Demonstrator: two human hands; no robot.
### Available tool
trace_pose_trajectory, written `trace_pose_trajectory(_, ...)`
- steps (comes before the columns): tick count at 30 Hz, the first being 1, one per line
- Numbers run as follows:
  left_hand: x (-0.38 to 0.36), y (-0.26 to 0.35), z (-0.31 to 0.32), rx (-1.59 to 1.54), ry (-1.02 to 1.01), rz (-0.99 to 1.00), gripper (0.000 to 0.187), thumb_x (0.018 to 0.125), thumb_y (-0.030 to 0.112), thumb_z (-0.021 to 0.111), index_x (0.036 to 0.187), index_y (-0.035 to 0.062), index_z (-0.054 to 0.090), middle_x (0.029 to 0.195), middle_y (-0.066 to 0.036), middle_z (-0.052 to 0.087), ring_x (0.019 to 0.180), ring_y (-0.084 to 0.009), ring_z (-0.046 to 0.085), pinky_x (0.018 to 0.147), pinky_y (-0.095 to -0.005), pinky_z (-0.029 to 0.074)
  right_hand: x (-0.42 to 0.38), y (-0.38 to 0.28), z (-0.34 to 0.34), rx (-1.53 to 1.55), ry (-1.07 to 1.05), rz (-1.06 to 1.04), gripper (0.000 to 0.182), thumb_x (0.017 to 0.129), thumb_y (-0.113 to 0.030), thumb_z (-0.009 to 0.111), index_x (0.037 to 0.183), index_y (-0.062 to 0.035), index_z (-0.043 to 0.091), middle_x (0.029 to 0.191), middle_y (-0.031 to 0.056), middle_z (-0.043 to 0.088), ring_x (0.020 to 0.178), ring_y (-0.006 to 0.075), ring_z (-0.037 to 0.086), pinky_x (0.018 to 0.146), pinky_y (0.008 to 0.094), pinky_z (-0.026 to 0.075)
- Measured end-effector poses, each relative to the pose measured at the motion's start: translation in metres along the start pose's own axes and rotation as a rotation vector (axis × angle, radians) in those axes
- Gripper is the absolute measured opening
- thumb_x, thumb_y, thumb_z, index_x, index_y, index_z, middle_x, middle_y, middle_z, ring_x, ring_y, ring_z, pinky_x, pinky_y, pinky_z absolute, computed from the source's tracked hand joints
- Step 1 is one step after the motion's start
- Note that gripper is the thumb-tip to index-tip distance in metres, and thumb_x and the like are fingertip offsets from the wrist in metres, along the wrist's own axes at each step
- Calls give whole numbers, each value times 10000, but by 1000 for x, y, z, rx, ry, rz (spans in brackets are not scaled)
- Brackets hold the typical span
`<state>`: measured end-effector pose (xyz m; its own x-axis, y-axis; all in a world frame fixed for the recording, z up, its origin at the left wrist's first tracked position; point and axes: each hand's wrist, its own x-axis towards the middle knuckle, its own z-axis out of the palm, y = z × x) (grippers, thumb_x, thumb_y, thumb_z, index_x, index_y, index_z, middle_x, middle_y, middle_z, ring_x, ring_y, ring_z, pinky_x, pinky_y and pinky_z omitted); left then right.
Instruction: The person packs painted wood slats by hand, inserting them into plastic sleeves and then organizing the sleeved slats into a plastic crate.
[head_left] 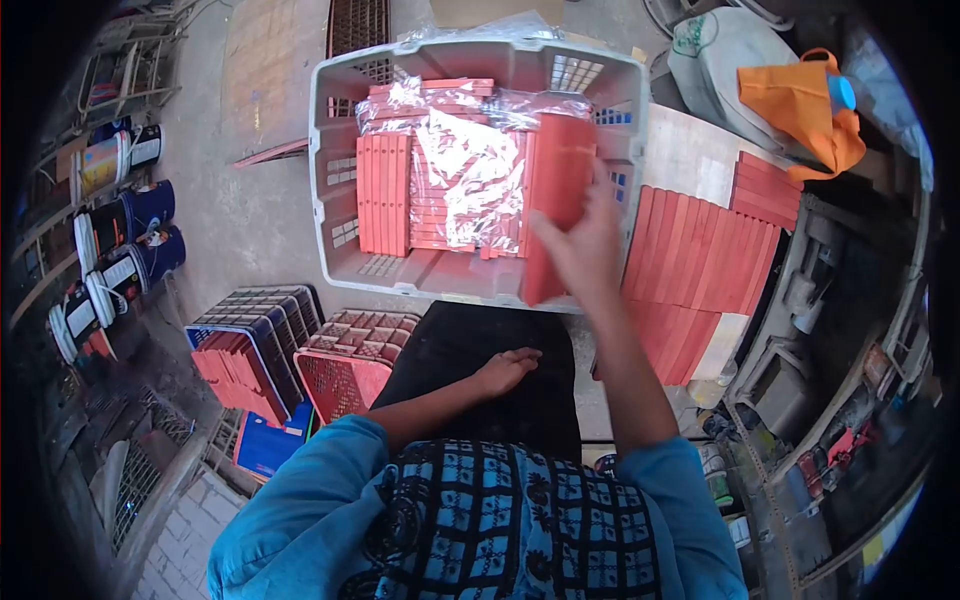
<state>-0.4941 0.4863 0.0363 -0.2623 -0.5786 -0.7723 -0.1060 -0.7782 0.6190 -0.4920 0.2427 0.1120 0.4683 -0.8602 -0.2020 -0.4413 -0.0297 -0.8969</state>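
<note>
My right hand (585, 240), slightly blurred, grips a bundle of red slats (562, 165) at the right side of a grey plastic crate (335, 235). Thumb and fingers reach across the bundle, which stands lengthwise and overlaps the crate's near rim. Inside the crate, more red slats (383, 195) lie in neat stacks, partly covered by shiny clear plastic film (465, 170). My left hand (508, 372) rests on my dark-clothed lap, its fingers stretched out and holding nothing.
Right of the crate, rows of red slats (700, 250) lie on a pale board. An orange bag (800, 110) sits beyond them. At left stand a dark basket (280, 320) with red pieces, a red basket (345, 380) and several paint buckets (150, 210).
</note>
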Motion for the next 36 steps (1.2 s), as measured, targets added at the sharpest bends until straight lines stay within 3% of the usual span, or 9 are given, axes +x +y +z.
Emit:
trace_pose_trajectory(6, -65, -27, -72, -116, 104, 27, 361, 920, 217, 432, 1224, 38, 510, 1305, -137, 486, 1176, -303, 486, 996, -347, 388, 26, 4, 183, -331, -177, 308, 1054, 683, -228, 755, 1446, -80, 43, 1358, 314, 308, 1243, 450, 354, 1028, 437, 339)
trace_pose_trajectory(12, -117, -59, -141, -318, 210, 34, 403, 924, 187, 416, 1287, 19, 465, 1277, -141, 515, 1200, -230, 477, 1030, -307, 330, 29, -11, 245, -587, -171, 524, 1079, 701, -259, 760, 1453, -220, -13, 1216, 331, 389, 1149, 462, 426, 953, 486, 395)
trace_pose_trajectory(19, -132, -68, -189, -306, 258, 66, 394, 923, 251, 440, 1244, 31, 501, 1223, -187, 544, 1165, -310, 503, 990, -341, 376, 29, 0, 270, -681, -150, 459, 1012, 726, -201, 725, 1454, -165, 24, 1217, 276, 376, 1117, 425, 433, 949, 468, 402)
trace_pose_trajectory(22, -132, -52, -227, -214, 137, 87, 385, 932, 227, 417, 1249, 26, 501, 1225, -141, 551, 1182, -237, 488, 1030, -318, 319, 21, 15, 265, -605, -153, 393, 959, 740, -171, 695, 1454, -140, 57, 1230, 253, 387, 1135, 400, 436, 949, 457, 400)
trace_pose_trajectory(24, -130, -30, -255, -302, 208, 38, 396, 922, 282, 420, 1208, 37, 541, 1139, -136, 592, 1087, -242, 527, 989, -336, 356, 14, 34, 258, -547, -148, 307, 907, 744, -154, 685, 1441, -89, 107, 1242, 265, 397, 1143, 399, 440, 962, 441, 387)
trace_pose_trajectory(27, -99, -40, -290, -464, 319, 219, 362, 922, 255, 419, 1134, 7, 578, 1070, -136, 627, 1005, -231, 589, 905, -316, 419, 9, 53, 249, -522, -140, 212, 842, 746, -132, 674, 1419, -25, 178, 1255, 283, 409, 1143, 406, 450, 976, 421, 375)
trace_pose_trajectory(32, -55, -41, -326, -251, 604, 247, 382, 888, 274, 453, 1129, 4, 575, 1083, -166, 620, 1034, -285, 582, 908, -341, 421, 9, 50, 252, -567, -147, 286, 781, 751, -90, 646, 1406, -46, 223, 1241, 247, 425, 1128, 393, 467, 946, 434, 405)
trace_pose_trajectory(35, -36, -18, -344, -51, 686, 276, 407, 887, 274, 462, 1159, -16, 549, 1127, -185, 595, 1082, -296, 554, 940, -339, 399, 13, 37, 249, -538, -174, 364, 744, 736, -95, 679, 1349, 49, 283, 1223, 274, 466, 1149, 403, 451, 990, 415, 367)
trace_pose_trajectory(36, -30, -9, -350, 11, 700, 296, 417, 890, 271, 463, 1175, -25, 536, 1147, -191, 584, 1101, -295, 543, 955, -336, 389, 11, 41, 249, -554, -166, 341, 728, 743, -86, 667, 1352, 27, 285, 1215, 265, 468, 1135, 401, 462, 973, 424, 380)
